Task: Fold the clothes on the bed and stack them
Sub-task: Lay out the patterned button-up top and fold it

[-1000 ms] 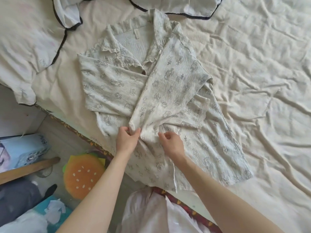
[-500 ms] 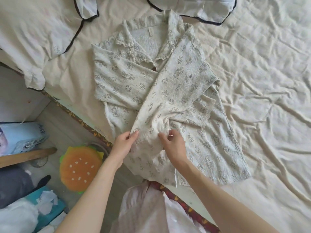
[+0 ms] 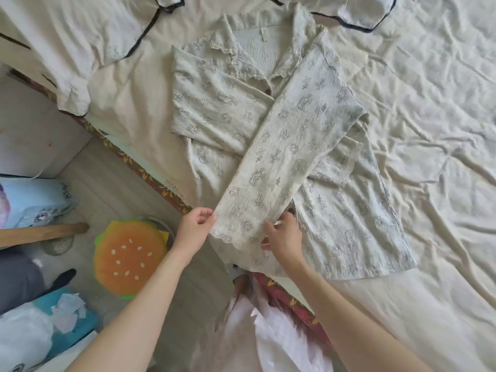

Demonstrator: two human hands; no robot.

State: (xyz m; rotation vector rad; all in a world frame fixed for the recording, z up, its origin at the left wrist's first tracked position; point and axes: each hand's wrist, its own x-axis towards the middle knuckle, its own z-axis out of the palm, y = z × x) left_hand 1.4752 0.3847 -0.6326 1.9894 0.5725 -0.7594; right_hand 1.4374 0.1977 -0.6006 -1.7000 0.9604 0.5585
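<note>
The left hand (image 3: 193, 229) pinches the lace cuff of the sleeve (image 3: 273, 167) between thumb and curled fingers, at 7 o'clock of the shirt (image 3: 349, 210). The right hand (image 3: 284, 237) grips the cuff's other corner, thumb on top; its other fingers are mostly hidden beneath the cloth.

A second ago both hands were bunched close together in the gathered fabric at the shirt's middle. Since then they have drawn apart and back toward the bed's edge, and the sleeve now lies pulled out straight and flat, running as a diagonal band from the shoulder at 1 o'clock down to the cuff at 7 o'clock. The other sleeve is already folded across the chest at 10 o'clock. I judge the side folds nearly done: once this sleeve is laid down smooth, the body wants folding up from the hem, and stacking is yet to come.

The shirt lies collar-away on the bed (image 3: 429, 116), whose cream sheet is heavily wrinkled. A pale garment (image 3: 80, 36) with dark piping lies at 11 o'clock, near the shirt, and another piped piece (image 3: 354, 12) at 12 o'clock, touching or just beyond the collar; both look unfolded.

Off the bed's edge, at 8 o'clock, the floor (image 3: 112, 189) holds a burger cushion (image 3: 130, 253), a wooden stick (image 3: 43, 233) and a blue box (image 3: 32, 200). Pale cloth (image 3: 271, 334) hangs below the hands at 6 o'clock.
</note>
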